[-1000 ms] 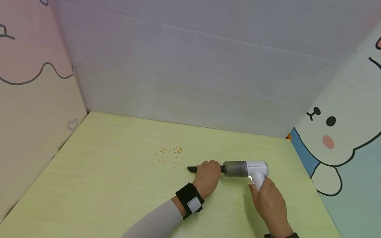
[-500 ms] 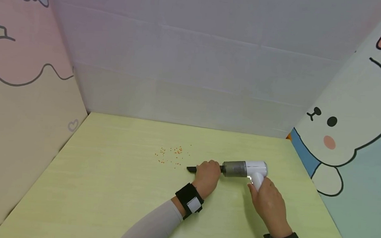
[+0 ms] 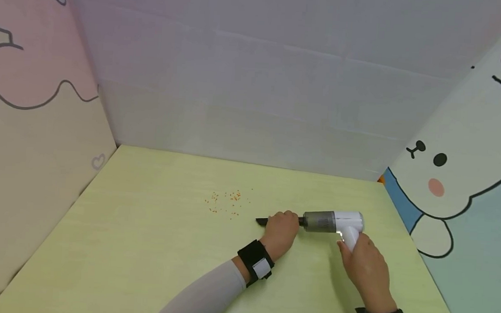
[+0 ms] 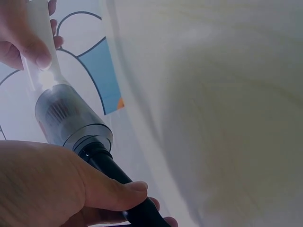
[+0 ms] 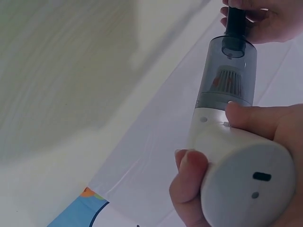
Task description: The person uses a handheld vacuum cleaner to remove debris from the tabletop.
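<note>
A white handheld vacuum cleaner with a smoky clear dust cup is held in both hands. My right hand grips its white handle, thumb near the dust cup in the right wrist view. Around the black nozzle tube curl the fingers and thumb of my left hand. The slanted nozzle tip pokes out left of that hand, toward small orange crumbs scattered on the table. A light glows on the vacuum's body.
The yellow-green table meets a pale back wall. A pink and beige panel stands at the left, a rabbit-patterned panel at the right.
Both hands and the vacuum have shifted a little to the right, so the nozzle tip stands farther from the crumbs. The head view has also moved slightly.
</note>
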Available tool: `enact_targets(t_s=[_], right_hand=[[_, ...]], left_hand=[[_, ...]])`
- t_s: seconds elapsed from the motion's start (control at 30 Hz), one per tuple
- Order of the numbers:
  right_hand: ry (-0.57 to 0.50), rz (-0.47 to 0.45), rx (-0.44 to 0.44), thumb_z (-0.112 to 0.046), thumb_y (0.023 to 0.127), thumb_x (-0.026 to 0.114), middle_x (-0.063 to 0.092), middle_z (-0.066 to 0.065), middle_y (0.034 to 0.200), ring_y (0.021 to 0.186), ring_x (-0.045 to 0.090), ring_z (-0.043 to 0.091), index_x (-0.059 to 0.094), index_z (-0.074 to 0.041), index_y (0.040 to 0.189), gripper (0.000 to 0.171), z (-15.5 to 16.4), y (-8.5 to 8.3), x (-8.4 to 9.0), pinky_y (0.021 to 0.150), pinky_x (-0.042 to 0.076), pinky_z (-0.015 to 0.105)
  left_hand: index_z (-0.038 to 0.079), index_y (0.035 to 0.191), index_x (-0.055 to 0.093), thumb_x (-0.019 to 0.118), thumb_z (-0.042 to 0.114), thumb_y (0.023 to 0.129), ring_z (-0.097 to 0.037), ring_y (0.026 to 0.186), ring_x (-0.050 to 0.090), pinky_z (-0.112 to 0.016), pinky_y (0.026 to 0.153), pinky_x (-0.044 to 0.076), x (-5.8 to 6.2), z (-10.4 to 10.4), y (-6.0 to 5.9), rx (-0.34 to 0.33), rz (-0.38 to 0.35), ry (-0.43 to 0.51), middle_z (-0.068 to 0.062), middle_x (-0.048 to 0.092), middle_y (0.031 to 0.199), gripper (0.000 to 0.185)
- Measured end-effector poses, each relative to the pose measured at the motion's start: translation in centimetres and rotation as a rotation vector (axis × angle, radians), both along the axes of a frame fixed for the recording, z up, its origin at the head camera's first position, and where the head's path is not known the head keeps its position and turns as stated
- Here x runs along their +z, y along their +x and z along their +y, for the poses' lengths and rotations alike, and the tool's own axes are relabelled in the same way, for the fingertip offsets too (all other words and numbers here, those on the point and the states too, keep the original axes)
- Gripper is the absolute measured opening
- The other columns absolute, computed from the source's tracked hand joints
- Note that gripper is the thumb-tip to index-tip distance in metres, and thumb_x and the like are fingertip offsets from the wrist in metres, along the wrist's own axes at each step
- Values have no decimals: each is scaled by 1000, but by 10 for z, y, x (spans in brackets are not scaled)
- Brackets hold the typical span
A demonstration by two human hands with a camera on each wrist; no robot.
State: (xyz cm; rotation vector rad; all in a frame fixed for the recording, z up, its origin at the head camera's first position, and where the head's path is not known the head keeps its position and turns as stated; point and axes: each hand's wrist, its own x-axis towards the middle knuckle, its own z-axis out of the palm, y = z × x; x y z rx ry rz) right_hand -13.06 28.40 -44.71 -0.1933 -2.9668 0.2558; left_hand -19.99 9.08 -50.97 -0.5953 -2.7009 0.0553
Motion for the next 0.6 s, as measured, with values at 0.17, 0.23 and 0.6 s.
enact_targets(t_s=[0.17,0.23,0.6], right_hand=[[5,-9,-13,-28,95,71,59,35,88,68,62,39,47,21,111,57,4,0,2,54,52,52],[14,3,-5,-28,95,71,59,35,87,67,62,39,47,21,110,57,5,0,2,53,52,51],[17,21,21,-27,95,71,59,35,87,65,62,38,47,21,110,56,-2,-6,5,51,53,50]], left_hand=[[18,101,74,74,26,94,-15,72,67,-31,68,61,1,3,0,-14,21,-20,3,67,84,10],[17,101,74,73,26,95,-14,72,67,-30,66,61,3,3,-1,-25,2,-20,3,67,84,11],[15,103,73,68,23,99,-11,69,63,-22,52,53,7,-7,-10,-62,-91,14,3,66,85,10]])
